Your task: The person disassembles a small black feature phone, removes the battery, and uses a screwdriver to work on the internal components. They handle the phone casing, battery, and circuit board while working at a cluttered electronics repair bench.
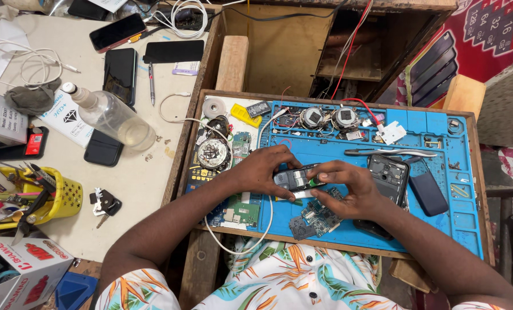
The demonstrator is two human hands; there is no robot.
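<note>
Dark plastic and green board: small opened phone, back cover off, gripped over the middle of the blue repair mat.
Left hand: fingers closed around the phone's left end, thumb along its near edge, steadying it just above the mat.
Right hand: curled over the phone's right end, fingertips pinched on its edge; whether a small part sits between them cannot be told.
Handling, as a judgement: best done with the phone kept low over the mat, the left grip firm and unmoving, the right working with light fingertip pressure, so nothing loose drops among the clutter.
Beneath the hands: bare circuit boards lying on the mat, a green board at its near left corner.
Just right of the hands: black phone shell lying open-side up, dark blue case beside it.
Behind the hands: metal tweezers lying flat; two round grey parts among red wires at the mat's far edge.
Left of the mat: round mechanism, white cable looping off the near edge.
Further out, on the pale side table: clear bottle lying on its side, several dark phones, yellow basket of tools, bunch of keys.
</note>
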